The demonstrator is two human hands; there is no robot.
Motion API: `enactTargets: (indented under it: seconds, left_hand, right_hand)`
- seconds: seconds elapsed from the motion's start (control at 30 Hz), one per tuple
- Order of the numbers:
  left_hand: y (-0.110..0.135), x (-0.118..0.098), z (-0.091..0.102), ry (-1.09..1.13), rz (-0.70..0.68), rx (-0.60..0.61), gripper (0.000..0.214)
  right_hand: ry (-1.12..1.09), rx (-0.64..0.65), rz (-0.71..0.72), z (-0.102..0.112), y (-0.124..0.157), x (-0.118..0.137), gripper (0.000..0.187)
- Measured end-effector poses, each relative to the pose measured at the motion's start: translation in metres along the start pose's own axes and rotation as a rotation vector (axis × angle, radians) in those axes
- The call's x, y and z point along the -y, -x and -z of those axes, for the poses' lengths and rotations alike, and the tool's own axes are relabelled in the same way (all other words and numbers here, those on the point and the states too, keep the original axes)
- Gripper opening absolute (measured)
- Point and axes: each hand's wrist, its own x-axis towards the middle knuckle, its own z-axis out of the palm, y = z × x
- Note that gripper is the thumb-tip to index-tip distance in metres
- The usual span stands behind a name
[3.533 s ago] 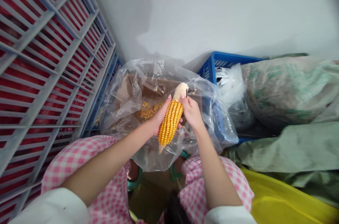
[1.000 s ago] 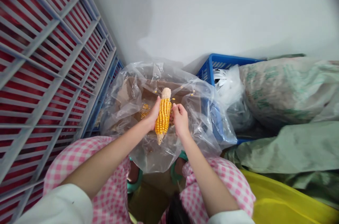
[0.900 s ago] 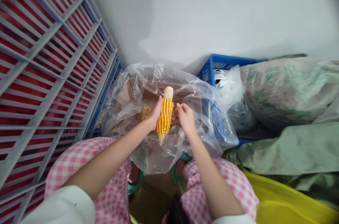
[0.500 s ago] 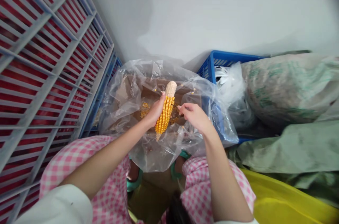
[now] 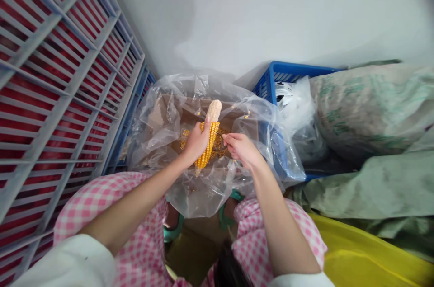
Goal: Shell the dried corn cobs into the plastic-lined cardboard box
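Note:
My left hand [image 5: 197, 143] is wrapped round a corn cob [image 5: 210, 144], with the thumb lying along its upper part. The cob is tilted, its top end bare and pale, its lower part still covered in yellow kernels. Just right of the cob, apart from it, my right hand [image 5: 240, 146] is closed with thumb and fingertips pinched together. What the pinch holds, if anything, is too small to make out. Both hands are over a cardboard box [image 5: 233, 120] lined with a clear plastic bag [image 5: 200, 192]. Loose yellow kernels [image 5: 220, 149] lie inside the box, partly hidden by the cob.
A tall slatted crate [image 5: 64, 92] with red behind its bars stands at the left. To the right are a blue basket [image 5: 271, 86] with plastic bags [image 5: 296, 101], a full woven sack [image 5: 366, 106], green cloth [image 5: 366, 187] and a yellow container [image 5: 352, 251]. A white wall rises behind.
My left hand and the cob have shifted slightly left, and the left thumb now shows across the cob's front. My right hand has moved a little left and stays pinched.

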Motion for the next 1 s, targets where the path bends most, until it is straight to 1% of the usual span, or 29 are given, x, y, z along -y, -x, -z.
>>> enactTargets:
  seconds: [0.13, 0.23, 0.3, 0.37, 0.43, 0.5, 0.6, 0.67, 0.73, 0.83, 0.9, 1.0]
  left_hand:
    - [0.002, 0.0, 0.003, -0.206, -0.049, 0.03, 0.055]
    - [0.005, 0.0, 0.003, -0.351, -0.067, 0.093, 0.061]
    - [0.005, 0.0, 0.004, -0.388, -0.07, 0.118, 0.065]
    - [0.004, 0.001, 0.003, -0.389, -0.058, 0.117, 0.066]
    - [0.003, 0.003, 0.001, -0.343, -0.037, 0.095, 0.065]
    - [0.002, 0.006, -0.003, -0.206, 0.002, 0.069, 0.063]
    - [0.002, 0.009, -0.011, 0.106, 0.096, 0.089, 0.062]
    - [0.0, 0.012, -0.014, 0.274, 0.153, 0.117, 0.062]
    - [-0.004, 0.013, -0.014, 0.367, 0.178, 0.133, 0.062]
    - [-0.01, 0.013, -0.011, 0.428, 0.184, 0.128, 0.061]
    - [-0.013, 0.012, -0.01, 0.463, 0.179, 0.132, 0.061]
    - [-0.012, 0.01, -0.01, 0.493, 0.153, 0.156, 0.06]
  right_hand:
    - [-0.24, 0.102, -0.116, 0.002, -0.003, -0.006, 0.021]
    - [-0.314, 0.221, -0.197, 0.008, -0.004, -0.009, 0.02]
    - [-0.334, 0.236, -0.208, 0.009, -0.005, -0.012, 0.02]
    - [-0.355, 0.176, -0.156, 0.004, -0.005, -0.017, 0.02]
    - [-0.382, 0.103, -0.091, -0.007, -0.004, -0.023, 0.02]
    - [-0.443, 0.015, -0.029, -0.021, -0.005, -0.027, 0.021]
    - [-0.527, -0.101, 0.027, -0.037, -0.008, -0.027, 0.024]
    - [-0.472, -0.099, 0.012, -0.039, -0.012, -0.023, 0.024]
    - [-0.313, -0.09, 0.009, -0.032, -0.015, -0.018, 0.024]
    - [-0.004, -0.208, 0.136, -0.014, -0.015, -0.011, 0.027]
    - [0.172, -0.242, 0.194, -0.002, -0.011, -0.007, 0.031]
    - [0.319, -0.168, 0.165, 0.008, -0.002, -0.003, 0.034]
